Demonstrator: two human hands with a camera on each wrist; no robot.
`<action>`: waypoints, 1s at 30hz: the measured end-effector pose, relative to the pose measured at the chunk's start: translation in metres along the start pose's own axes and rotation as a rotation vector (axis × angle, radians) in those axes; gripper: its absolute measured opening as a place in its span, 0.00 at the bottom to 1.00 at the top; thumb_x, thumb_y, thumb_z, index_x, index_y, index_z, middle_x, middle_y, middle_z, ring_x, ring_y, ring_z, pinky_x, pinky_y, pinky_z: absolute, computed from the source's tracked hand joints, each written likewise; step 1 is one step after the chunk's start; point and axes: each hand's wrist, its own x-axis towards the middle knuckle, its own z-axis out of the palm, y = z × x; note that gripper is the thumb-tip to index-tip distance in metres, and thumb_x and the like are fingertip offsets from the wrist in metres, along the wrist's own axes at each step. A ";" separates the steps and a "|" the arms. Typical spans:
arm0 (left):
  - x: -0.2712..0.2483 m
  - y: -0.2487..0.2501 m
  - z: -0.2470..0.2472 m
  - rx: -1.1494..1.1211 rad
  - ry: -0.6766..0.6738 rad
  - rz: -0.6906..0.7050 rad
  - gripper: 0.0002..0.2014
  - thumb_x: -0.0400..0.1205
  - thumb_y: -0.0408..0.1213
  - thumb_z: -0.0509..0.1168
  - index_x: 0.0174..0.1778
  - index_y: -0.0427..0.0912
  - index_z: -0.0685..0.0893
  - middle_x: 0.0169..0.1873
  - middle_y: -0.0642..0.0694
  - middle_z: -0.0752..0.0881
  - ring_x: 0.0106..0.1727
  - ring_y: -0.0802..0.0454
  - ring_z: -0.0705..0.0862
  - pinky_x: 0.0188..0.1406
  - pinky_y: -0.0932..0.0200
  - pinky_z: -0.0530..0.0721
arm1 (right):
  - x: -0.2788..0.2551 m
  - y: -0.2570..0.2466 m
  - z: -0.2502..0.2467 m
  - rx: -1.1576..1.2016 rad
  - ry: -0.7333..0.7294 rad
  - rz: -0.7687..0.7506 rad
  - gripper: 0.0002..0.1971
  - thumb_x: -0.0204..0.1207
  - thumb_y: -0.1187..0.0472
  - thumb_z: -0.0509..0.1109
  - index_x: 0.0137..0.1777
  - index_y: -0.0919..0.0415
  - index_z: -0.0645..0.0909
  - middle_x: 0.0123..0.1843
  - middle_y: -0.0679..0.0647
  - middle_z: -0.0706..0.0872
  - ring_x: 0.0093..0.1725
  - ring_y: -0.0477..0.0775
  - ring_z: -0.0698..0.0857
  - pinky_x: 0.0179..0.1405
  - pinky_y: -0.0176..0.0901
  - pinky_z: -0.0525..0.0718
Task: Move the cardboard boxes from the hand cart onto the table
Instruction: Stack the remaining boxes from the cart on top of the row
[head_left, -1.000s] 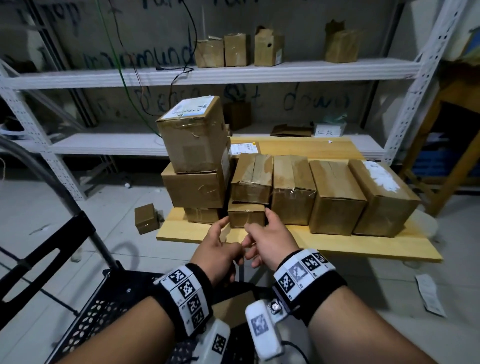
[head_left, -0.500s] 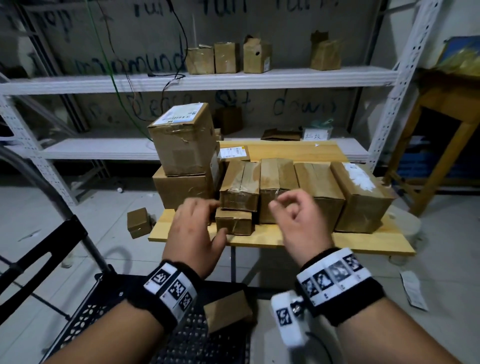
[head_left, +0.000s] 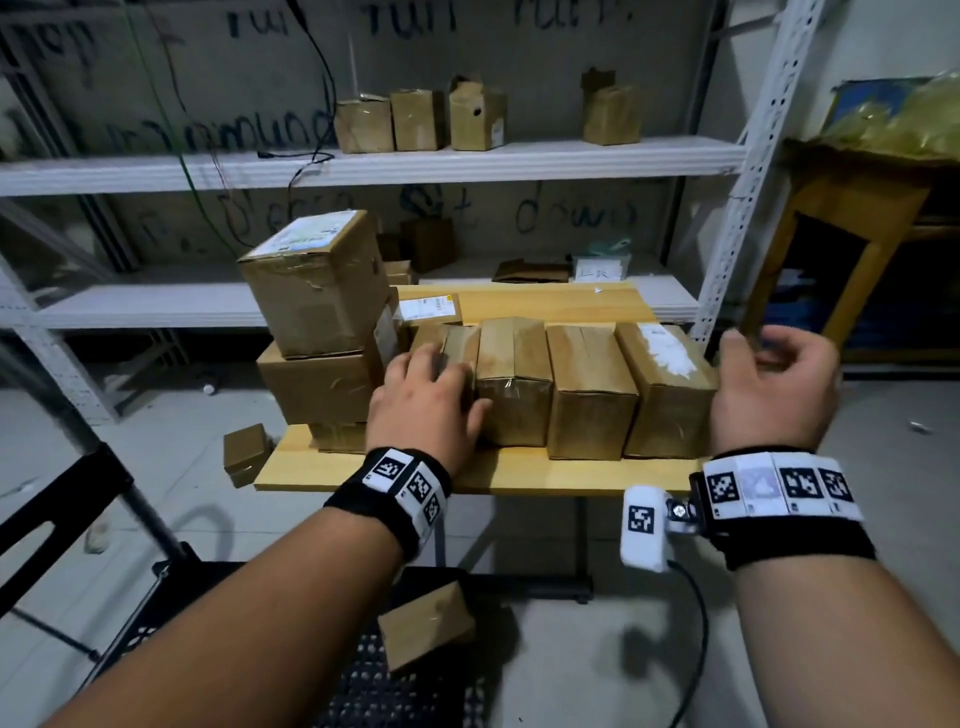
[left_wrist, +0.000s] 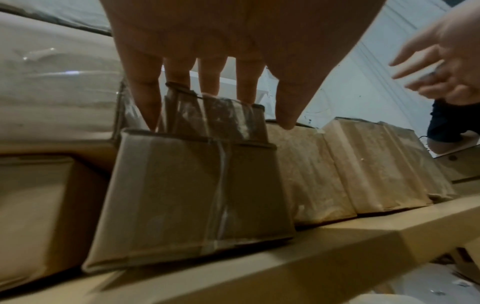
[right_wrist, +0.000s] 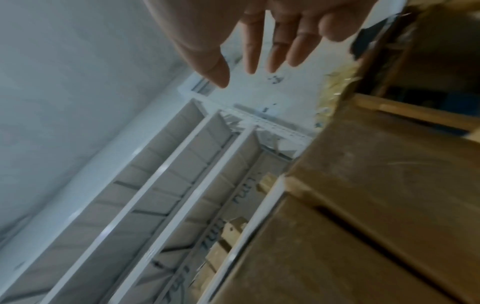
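On the bench (head_left: 519, 475): boxes in a row beside a leaning stack (head_left: 317, 332). Left hand (head_left: 423, 402), fingers straight, rests on the small box (left_wrist: 192, 185) next to the stack; right hand (head_left: 774, 389) free, loosely curled. One box (head_left: 423, 629) remains on the cart (head_left: 363, 686). Risk: nudging the stack could topple it.

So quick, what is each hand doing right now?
Left hand: open, straight fingers resting on a small box on the table.
Right hand: open, holding nothing, in the air.
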 end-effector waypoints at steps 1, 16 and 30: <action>0.000 0.000 0.000 -0.002 -0.001 -0.004 0.26 0.85 0.61 0.65 0.79 0.59 0.78 0.86 0.47 0.69 0.86 0.39 0.65 0.81 0.35 0.72 | 0.005 0.009 0.000 -0.027 0.011 0.060 0.25 0.69 0.39 0.73 0.62 0.51 0.83 0.61 0.57 0.88 0.59 0.58 0.86 0.61 0.48 0.84; -0.031 -0.017 0.009 0.033 0.025 0.063 0.42 0.79 0.32 0.76 0.88 0.52 0.65 0.88 0.43 0.67 0.90 0.41 0.59 0.84 0.41 0.74 | -0.006 0.043 0.016 -0.104 -0.384 0.344 0.36 0.79 0.33 0.71 0.78 0.58 0.78 0.74 0.57 0.85 0.73 0.64 0.83 0.70 0.51 0.76; 0.006 -0.005 0.013 0.142 0.084 0.133 0.30 0.82 0.31 0.67 0.82 0.49 0.72 0.83 0.42 0.74 0.83 0.39 0.72 0.79 0.43 0.74 | -0.001 0.044 0.024 -0.156 -0.334 0.334 0.36 0.82 0.35 0.68 0.80 0.60 0.75 0.77 0.60 0.83 0.75 0.64 0.81 0.71 0.50 0.76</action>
